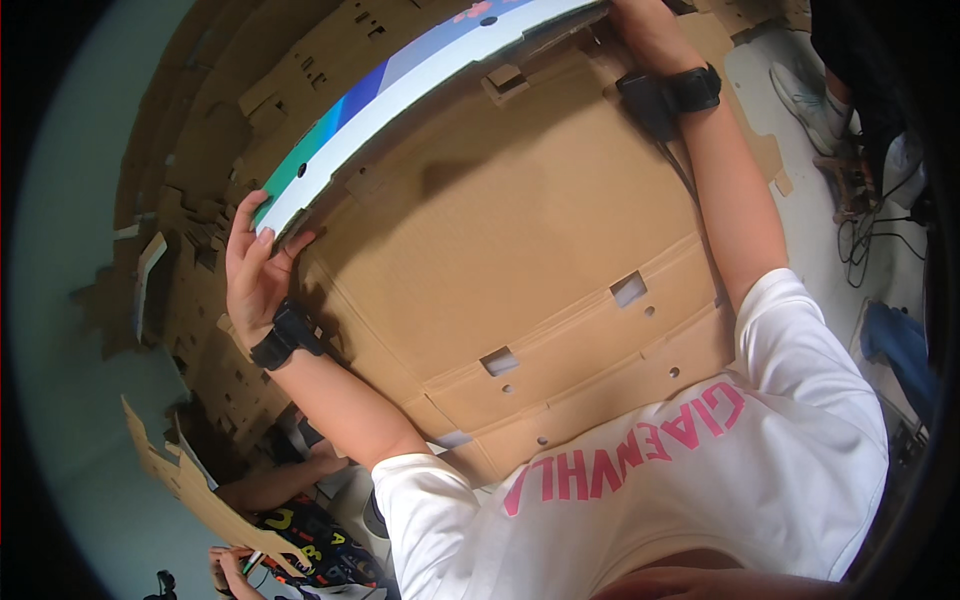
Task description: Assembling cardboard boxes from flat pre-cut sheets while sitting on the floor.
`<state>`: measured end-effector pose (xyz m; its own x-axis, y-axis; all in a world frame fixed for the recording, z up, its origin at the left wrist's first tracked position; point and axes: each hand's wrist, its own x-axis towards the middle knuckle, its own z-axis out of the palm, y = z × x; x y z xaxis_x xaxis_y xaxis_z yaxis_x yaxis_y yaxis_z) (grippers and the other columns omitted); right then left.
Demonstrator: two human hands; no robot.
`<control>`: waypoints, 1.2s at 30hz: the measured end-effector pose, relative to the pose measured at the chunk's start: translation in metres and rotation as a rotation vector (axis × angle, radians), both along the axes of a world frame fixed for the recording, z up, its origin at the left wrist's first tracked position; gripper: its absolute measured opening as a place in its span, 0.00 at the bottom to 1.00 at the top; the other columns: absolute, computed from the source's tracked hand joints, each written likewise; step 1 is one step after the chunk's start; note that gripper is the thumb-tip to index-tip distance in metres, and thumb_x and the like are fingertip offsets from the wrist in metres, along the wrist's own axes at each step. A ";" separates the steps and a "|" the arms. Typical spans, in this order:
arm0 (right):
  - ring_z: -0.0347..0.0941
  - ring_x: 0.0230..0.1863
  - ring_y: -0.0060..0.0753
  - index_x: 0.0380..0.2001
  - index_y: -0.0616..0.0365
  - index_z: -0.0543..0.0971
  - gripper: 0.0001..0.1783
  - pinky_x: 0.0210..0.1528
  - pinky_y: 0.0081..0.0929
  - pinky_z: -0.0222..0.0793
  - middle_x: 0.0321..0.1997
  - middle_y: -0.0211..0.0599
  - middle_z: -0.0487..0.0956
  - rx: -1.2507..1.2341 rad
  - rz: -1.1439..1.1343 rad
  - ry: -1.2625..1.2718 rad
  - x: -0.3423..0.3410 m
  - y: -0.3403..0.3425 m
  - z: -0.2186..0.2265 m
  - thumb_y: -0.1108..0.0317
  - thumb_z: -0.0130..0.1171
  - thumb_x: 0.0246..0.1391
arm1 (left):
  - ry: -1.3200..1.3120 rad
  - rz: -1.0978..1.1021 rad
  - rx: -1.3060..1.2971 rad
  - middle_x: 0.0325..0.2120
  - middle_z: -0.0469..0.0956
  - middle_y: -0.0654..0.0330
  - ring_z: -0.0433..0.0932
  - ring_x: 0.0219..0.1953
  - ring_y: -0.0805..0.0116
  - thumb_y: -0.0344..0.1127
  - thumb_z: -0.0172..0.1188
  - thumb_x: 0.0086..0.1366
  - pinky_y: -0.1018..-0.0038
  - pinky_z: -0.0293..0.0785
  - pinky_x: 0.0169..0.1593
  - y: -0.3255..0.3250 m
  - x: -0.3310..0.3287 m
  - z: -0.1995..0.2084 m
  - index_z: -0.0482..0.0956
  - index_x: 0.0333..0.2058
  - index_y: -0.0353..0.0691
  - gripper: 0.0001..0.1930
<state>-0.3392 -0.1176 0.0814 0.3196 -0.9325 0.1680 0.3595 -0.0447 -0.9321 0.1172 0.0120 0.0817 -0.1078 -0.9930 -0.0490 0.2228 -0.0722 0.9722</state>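
Fingers (246,213) of my left hand (252,292) bend closed over the left end of a printed strip (388,112), thumb on its inner side. My right hand (652,38) is at the strip's other end; its fingertips are cut off, so I cannot tell how tightly they close. Between my hands, the large cardboard sheet (500,220) spreads back toward my shirt (640,500).

As I judge it, the far edge is turned up, while the slotted near flap (560,350), between my forearms, looks creased but unfolded; that seems left to do.

Loose cardboard (205,285) crowds just beyond my left fingers, likely cramping any swing that way. A cord (681,170) trails below my right wrist, near the sheet's edge; farther right are cables (868,245) and a shoe (803,105).
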 end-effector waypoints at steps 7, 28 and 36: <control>0.76 0.52 0.26 0.57 0.61 0.76 0.23 0.57 0.26 0.72 0.54 0.36 0.80 -0.221 0.019 0.200 -0.018 -0.016 -0.013 0.68 0.63 0.60 | -0.190 -0.038 -0.030 0.53 0.76 0.46 0.81 0.48 0.59 0.29 0.63 0.64 0.68 0.82 0.49 0.003 -0.007 0.004 0.52 0.71 0.34 0.40; 0.53 0.72 0.33 0.74 0.57 0.51 0.47 0.73 0.34 0.52 0.74 0.38 0.58 -0.519 0.287 0.135 -0.014 -0.005 0.027 0.38 0.52 0.65 | -0.678 0.448 -0.306 0.45 0.80 0.56 0.76 0.46 0.69 0.58 0.66 0.64 0.72 0.71 0.52 0.007 0.021 -0.009 0.76 0.51 0.29 0.34; 0.60 0.70 0.35 0.70 0.63 0.60 0.35 0.74 0.37 0.50 0.71 0.41 0.65 -0.220 0.054 0.667 -0.061 0.056 0.055 0.50 0.45 0.70 | -1.034 0.431 -0.396 0.42 0.78 0.56 0.74 0.45 0.68 0.79 0.49 0.61 0.71 0.70 0.50 0.047 0.007 0.014 0.74 0.49 0.26 0.49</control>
<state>-0.4005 -0.0617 0.1362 0.4651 -0.8793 0.1024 -0.2787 -0.2552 -0.9259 0.1245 0.0590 0.0955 0.1488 -0.9033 0.4023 -0.7485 0.1630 0.6428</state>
